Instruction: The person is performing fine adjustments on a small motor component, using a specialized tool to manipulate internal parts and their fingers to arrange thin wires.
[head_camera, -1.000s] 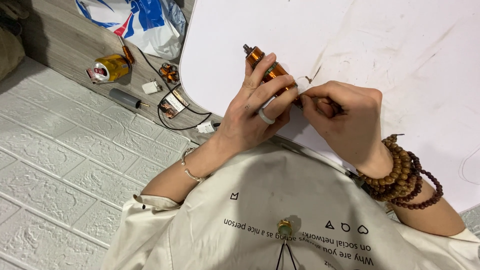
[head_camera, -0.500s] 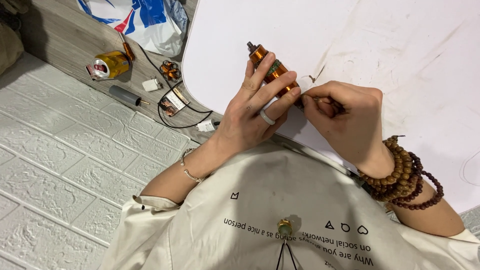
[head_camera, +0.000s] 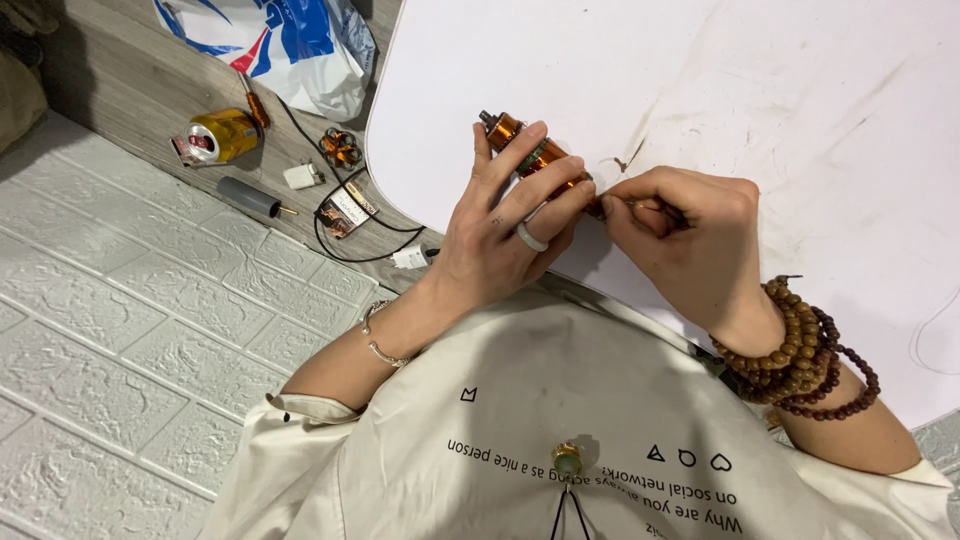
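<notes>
The left hand (head_camera: 500, 240) holds a copper wire coil (head_camera: 530, 155) above the white bench (head_camera: 700, 80); the right hand (head_camera: 685, 235) fingers pinch its thin wire end. The coil looks stiff and small, the wire fragile.

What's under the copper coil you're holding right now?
Under the copper coil lies the white table, smudged nearby. The left hand grips the coil; the right hand covers its near end, hiding anything there.

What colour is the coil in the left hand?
Coppery orange coil, with a dark end cap, held in the left hand; head view shows it.
</notes>
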